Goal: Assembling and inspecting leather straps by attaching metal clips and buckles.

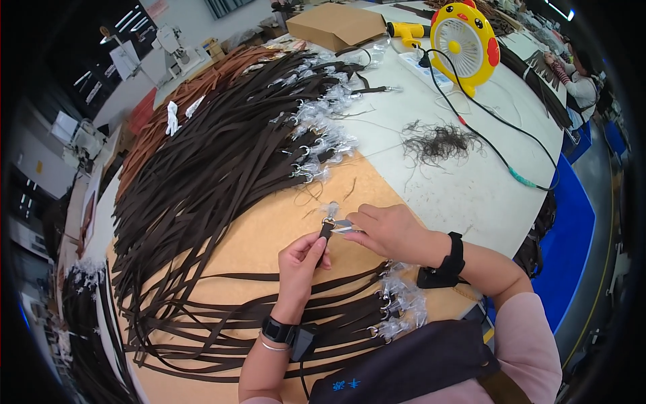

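My left hand (301,259) fingers pinch the dark strap (326,232) end, while my right hand (387,231) fingers grip small snips (343,226) at its metal ring (328,220), above the bench (471,195).

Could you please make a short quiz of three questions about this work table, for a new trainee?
1. True or false: the left hand pinches the end of a dark brown strap.
2. What does the right hand hold? A) small snips B) a hammer C) a brush
3. What colour is the small fan?

Key: 1 true. 2 A. 3 yellow, with a white grille.
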`<move>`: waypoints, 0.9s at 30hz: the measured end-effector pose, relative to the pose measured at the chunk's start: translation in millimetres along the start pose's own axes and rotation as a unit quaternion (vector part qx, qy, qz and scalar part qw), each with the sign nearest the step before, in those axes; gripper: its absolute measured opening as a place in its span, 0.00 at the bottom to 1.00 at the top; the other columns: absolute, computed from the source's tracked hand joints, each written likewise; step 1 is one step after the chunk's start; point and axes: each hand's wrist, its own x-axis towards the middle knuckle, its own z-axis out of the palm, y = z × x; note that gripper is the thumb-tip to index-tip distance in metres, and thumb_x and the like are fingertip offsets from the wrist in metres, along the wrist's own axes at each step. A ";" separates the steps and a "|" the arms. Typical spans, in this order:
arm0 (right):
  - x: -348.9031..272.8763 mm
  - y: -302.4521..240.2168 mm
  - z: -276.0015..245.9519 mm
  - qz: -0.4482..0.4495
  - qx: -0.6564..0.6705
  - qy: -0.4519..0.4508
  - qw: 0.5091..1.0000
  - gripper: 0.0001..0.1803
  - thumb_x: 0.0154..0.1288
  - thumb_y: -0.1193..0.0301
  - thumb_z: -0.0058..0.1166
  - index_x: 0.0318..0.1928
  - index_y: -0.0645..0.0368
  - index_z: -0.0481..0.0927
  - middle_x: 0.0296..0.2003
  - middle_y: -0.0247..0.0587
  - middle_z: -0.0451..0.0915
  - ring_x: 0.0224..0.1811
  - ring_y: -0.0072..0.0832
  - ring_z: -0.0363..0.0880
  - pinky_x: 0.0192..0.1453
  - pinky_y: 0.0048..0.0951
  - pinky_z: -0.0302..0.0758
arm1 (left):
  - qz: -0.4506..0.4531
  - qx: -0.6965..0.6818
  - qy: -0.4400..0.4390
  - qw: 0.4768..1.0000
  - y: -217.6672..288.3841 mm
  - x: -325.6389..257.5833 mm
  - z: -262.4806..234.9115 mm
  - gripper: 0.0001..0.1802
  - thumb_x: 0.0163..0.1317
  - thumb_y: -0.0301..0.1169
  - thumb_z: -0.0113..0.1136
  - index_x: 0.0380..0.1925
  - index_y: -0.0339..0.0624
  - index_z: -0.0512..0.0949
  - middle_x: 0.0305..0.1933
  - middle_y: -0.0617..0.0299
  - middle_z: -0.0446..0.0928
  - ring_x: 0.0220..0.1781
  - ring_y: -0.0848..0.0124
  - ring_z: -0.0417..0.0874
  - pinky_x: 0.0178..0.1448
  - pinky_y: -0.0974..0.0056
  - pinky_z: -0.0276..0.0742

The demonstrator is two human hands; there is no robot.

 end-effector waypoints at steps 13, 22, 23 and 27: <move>0.1 10.3 10.6 -0.060 0.030 0.044 0.997 0.12 0.65 0.63 0.62 0.40 0.58 0.82 0.26 0.37 0.74 0.24 0.36 0.78 0.26 0.33 0.74 | 0.004 -0.006 -0.007 1.000 -2.8 -1.4 3.7 0.11 0.71 0.28 0.58 0.47 0.31 0.82 0.30 0.65 0.80 0.28 0.78 0.78 0.35 0.72 0.75; 0.8 3.2 8.6 -0.030 0.054 0.053 0.997 0.13 0.68 0.59 0.58 0.37 0.56 0.80 0.25 0.36 0.74 0.24 0.35 0.78 0.25 0.34 0.73 | 0.014 -0.009 0.021 1.000 1.4 -5.0 6.2 0.11 0.71 0.28 0.59 0.47 0.30 0.81 0.31 0.63 0.80 0.28 0.77 0.78 0.36 0.72 0.76; 0.9 2.6 6.3 -0.036 0.042 0.046 0.997 0.13 0.68 0.59 0.58 0.37 0.57 0.80 0.25 0.36 0.74 0.24 0.35 0.78 0.25 0.35 0.73 | 0.018 -0.012 0.018 1.000 2.0 -5.7 6.1 0.11 0.71 0.28 0.59 0.47 0.31 0.81 0.31 0.63 0.80 0.28 0.77 0.79 0.36 0.72 0.76; 0.7 3.8 7.1 -0.049 0.042 0.043 0.997 0.13 0.68 0.60 0.58 0.36 0.57 0.79 0.25 0.37 0.73 0.24 0.36 0.78 0.26 0.35 0.73 | 0.021 -0.018 0.021 0.999 0.6 -3.3 5.8 0.11 0.71 0.28 0.59 0.46 0.31 0.81 0.31 0.63 0.80 0.28 0.77 0.79 0.36 0.72 0.76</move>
